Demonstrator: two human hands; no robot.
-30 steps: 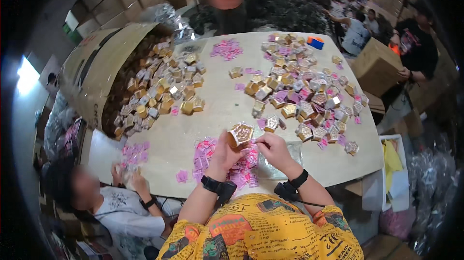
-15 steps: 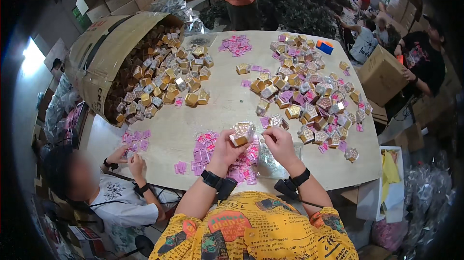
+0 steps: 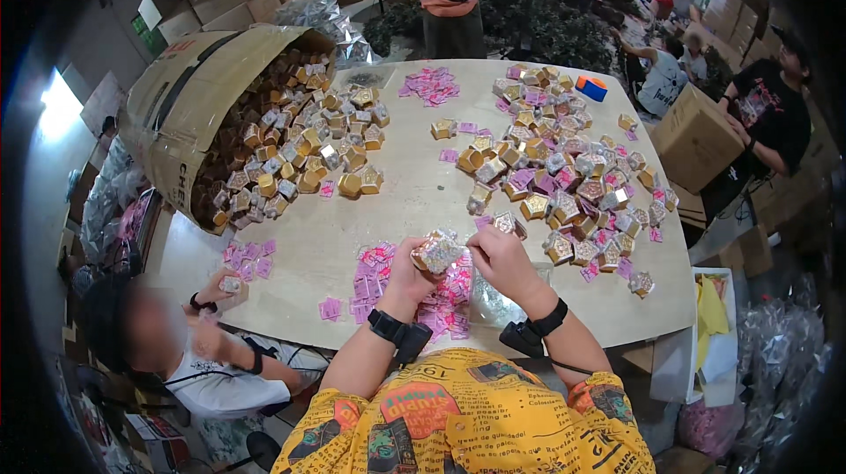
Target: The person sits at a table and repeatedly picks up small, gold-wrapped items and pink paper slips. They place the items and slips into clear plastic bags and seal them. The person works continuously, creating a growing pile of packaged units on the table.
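At the near edge of the worktop (image 3: pixel 414 210), lines run from the person outward.
Left hand (image 3: pixel 411 273): grip clenched on the small gold box (image 3: pixel 437 251), thumb and fingers at its left side.
Right hand (image 3: pixel 498 255): grip grasping the same box from its right.
Box: held just above the worktop, over pink slips (image 3: pixel 374 273).
At 9 o'clock: a seated person's hand (image 3: pixel 220 285) held another small box.
At 1 o'clock: a spread of finished boxes (image 3: pixel 564 157) lay.
At 11 o'clock: a tipped carton (image 3: pixel 189 99) spilled gold boxes.
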